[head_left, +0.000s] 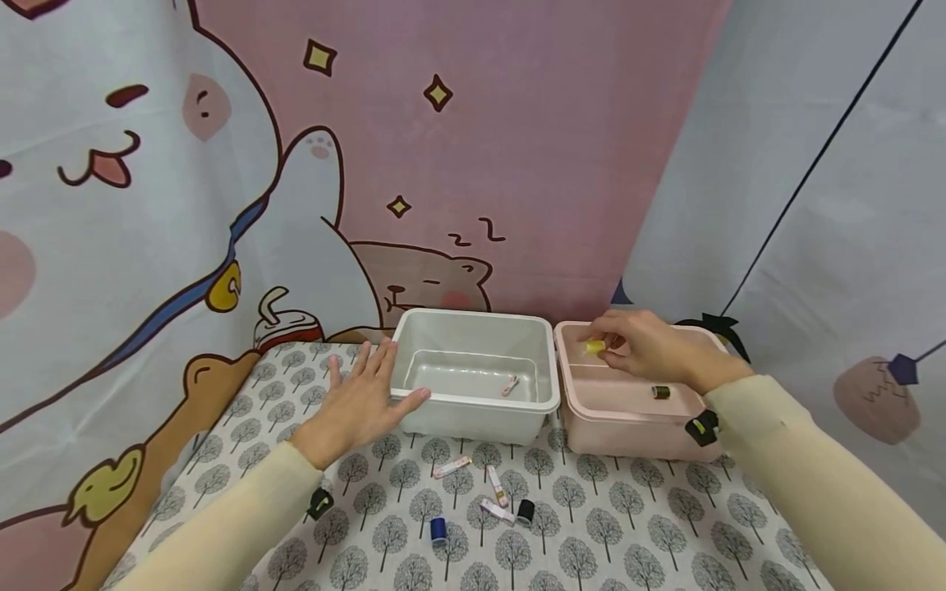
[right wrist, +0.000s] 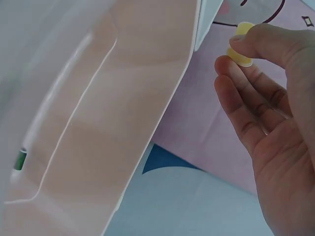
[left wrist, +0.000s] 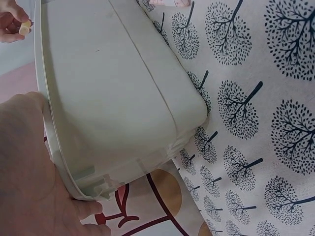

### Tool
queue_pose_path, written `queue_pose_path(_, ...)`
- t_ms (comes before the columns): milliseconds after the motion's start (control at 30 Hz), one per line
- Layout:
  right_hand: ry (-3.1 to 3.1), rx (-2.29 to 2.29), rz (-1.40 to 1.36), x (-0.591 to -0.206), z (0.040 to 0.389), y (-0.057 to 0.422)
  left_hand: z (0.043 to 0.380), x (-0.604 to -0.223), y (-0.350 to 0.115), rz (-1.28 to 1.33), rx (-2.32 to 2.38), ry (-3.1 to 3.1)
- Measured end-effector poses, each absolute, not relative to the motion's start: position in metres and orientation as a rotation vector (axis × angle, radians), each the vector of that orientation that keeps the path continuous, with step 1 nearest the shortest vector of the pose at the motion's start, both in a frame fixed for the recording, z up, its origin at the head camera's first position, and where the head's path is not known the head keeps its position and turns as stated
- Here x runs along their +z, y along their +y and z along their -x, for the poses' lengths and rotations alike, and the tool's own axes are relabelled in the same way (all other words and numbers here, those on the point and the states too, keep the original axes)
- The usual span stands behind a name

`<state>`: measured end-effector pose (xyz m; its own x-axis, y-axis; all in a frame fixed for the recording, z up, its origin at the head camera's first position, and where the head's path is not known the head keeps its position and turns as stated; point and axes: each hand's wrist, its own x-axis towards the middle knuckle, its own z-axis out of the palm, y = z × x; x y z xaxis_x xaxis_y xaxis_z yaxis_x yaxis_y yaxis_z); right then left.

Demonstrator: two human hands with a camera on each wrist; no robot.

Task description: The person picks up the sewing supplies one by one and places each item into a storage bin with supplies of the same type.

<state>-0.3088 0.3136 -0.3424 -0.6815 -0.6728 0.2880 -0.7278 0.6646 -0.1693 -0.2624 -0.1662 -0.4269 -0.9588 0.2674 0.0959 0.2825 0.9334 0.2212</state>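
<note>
My right hand (head_left: 650, 349) pinches a yellow spool of thread (right wrist: 242, 44) between thumb and fingers, above the pink box (head_left: 628, 431). Inside that box lies a dark green thread spool (head_left: 661, 392). To its left stands the white box (head_left: 473, 419), which holds one small clothespin (head_left: 510, 385). At the white box's left front corner is my left hand (head_left: 355, 414), fingers spread and straight, touching the rim. In the left wrist view, the spool and right hand appear small at the top left.
In front of the boxes, on the tree-print cloth (head_left: 392, 533), lie a blue spool (head_left: 438, 530), a black spool (head_left: 525, 512) and three small clothespins, one clothespin (head_left: 452, 467) nearest the white box. A cartoon-printed curtain (head_left: 517, 164) hangs behind the boxes.
</note>
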Motion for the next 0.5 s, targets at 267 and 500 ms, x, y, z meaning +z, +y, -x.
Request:
queue_pose_path(267,-2.656,0.458,-1.154,-0.348,0.328,0.321,0.261,-0.426,-0.166,0.427,-0.361,-3.031)
queue_pose_path(500,-2.726,0.448,-1.110,-0.350,0.341,0.324,0.262,-0.426,-0.166,0.424,-0.361,-3.032)
